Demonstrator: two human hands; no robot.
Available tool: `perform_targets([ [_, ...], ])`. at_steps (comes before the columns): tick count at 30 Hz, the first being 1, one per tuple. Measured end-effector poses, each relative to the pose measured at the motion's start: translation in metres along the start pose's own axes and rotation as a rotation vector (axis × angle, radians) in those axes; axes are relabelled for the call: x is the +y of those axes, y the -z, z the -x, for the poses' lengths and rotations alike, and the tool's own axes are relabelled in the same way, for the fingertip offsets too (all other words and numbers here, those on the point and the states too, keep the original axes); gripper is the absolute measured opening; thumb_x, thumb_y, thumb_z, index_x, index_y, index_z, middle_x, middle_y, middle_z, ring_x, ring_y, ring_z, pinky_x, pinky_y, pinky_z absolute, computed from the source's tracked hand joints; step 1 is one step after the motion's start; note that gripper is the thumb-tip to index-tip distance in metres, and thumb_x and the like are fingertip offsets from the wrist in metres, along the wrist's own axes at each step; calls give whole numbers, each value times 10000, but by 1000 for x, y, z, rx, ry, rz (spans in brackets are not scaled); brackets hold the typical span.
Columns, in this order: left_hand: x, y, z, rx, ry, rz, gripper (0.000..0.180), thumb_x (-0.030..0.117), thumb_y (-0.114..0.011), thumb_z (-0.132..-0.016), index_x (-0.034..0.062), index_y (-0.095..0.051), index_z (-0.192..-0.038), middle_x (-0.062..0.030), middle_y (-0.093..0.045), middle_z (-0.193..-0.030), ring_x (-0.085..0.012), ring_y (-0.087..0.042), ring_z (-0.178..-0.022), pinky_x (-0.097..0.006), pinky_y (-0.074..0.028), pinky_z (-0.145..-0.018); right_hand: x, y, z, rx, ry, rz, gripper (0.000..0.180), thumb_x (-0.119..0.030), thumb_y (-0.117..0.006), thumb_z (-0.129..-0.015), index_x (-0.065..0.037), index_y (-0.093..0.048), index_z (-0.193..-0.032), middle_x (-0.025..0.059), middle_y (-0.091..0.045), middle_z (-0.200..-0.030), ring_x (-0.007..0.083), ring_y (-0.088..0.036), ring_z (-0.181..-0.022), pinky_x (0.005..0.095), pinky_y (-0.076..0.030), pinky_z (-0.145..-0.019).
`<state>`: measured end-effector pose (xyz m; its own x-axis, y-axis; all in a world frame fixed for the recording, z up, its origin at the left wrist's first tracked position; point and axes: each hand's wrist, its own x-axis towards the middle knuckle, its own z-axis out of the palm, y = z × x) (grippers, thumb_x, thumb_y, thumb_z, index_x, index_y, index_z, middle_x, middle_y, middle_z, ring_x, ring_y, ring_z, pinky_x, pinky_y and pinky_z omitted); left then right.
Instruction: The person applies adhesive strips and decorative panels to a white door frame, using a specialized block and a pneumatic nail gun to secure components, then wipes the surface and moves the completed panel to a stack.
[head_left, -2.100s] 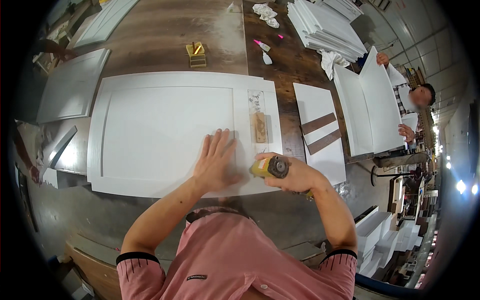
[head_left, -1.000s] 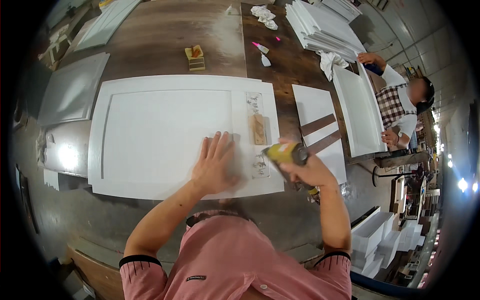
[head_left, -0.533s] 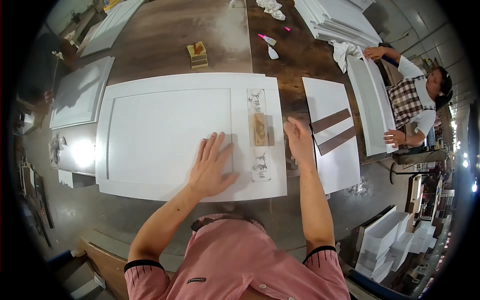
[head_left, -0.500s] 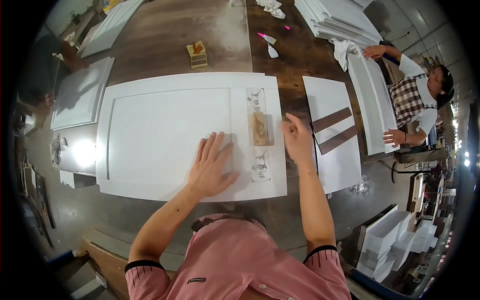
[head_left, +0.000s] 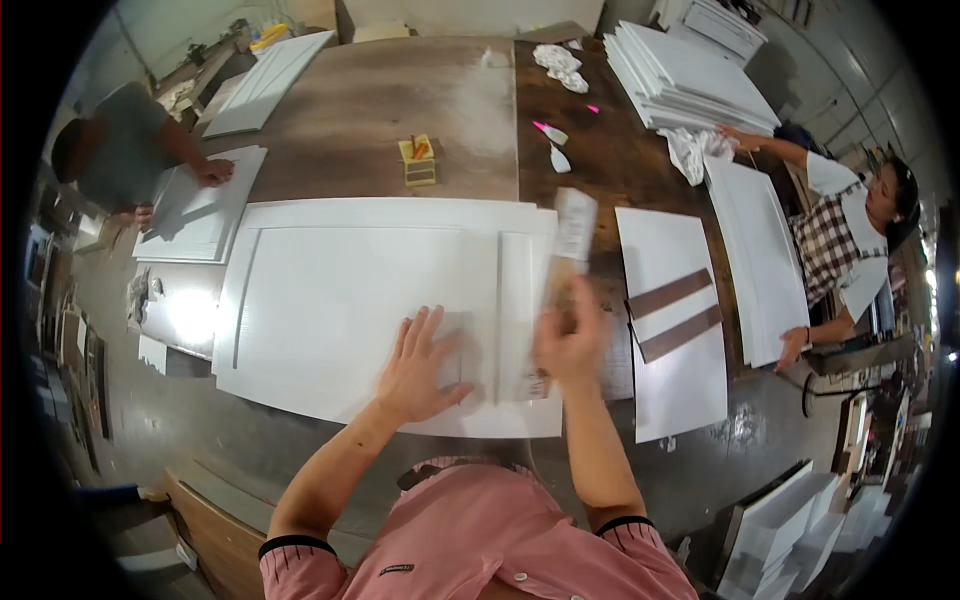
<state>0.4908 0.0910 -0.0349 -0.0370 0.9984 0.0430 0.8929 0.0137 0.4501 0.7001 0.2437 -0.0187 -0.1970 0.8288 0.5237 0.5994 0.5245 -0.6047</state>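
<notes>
The left hand lies flat, fingers spread, on the white panel on the tabletop. The right hand, blurred, grips a long jig lifted over the panel's right edge.

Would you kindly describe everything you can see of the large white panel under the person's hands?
The large white panel is a flat, matte, painted-looking cabinet door with a raised frame around a recessed centre. It lies face up across the brown workbench, its near edge toward the person. The left hand presses flat on it, fingers spread. The right hand, blurred, lifts a long strip-like template at its right stile.
</notes>
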Motion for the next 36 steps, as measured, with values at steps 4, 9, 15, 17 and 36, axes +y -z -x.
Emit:
perform_targets([
  [4,-6,-5,16,231,-84,-48,740,416,-796,-853,119,-530,-1476,-238,-378,-1597,-473,-335,-1488,-639,-241,-1231,80,23,-15,10,-243,-4,500,-181,-706,-914,-85,-635,-1399,182,-740,-1178,333,-725,-1026,408,-575,-881],
  [9,4,13,81,11,-195,-26,728,365,-751,-864,145,-507,-1514,-201,-410,-1588,-424,-361,-1482,-604,-265,-1229,154,-3,48,-303,-20,271,585,-163,-787,-859,-136,-633,-1422,189,-730,-1213,347,-723,-1058,434,-559,-929],
  [15,-54,29,132,38,-131,-336,711,275,-696,-836,229,-513,-1522,-73,-588,-1376,-278,-593,-1182,-444,-471,-1010,102,22,75,-405,-6,140,826,-71,-814,-765,-76,-487,-1523,213,-513,-1472,414,-458,-1381,508,-354,-1165],
  [17,-50,54,130,79,-265,-377,695,193,-649,-867,288,-495,-1539,-24,-620,-1328,-212,-622,-1122,-396,-504,-947,94,22,73,-437,-220,-109,865,-73,-795,-793,-60,-402,-1563,232,-404,-1567,411,-368,-1465,503,-305,-1210],
  [36,-93,63,12,716,953,2041,737,533,-484,-1049,36,-374,-1582,-155,-405,-1615,-329,-418,-1456,-460,-359,-1195,-186,39,-32,237,-245,-683,611,-389,-639,-1046,108,-559,-1392,202,-620,-1389,305,-609,-1225,410,-500,-1021],
])
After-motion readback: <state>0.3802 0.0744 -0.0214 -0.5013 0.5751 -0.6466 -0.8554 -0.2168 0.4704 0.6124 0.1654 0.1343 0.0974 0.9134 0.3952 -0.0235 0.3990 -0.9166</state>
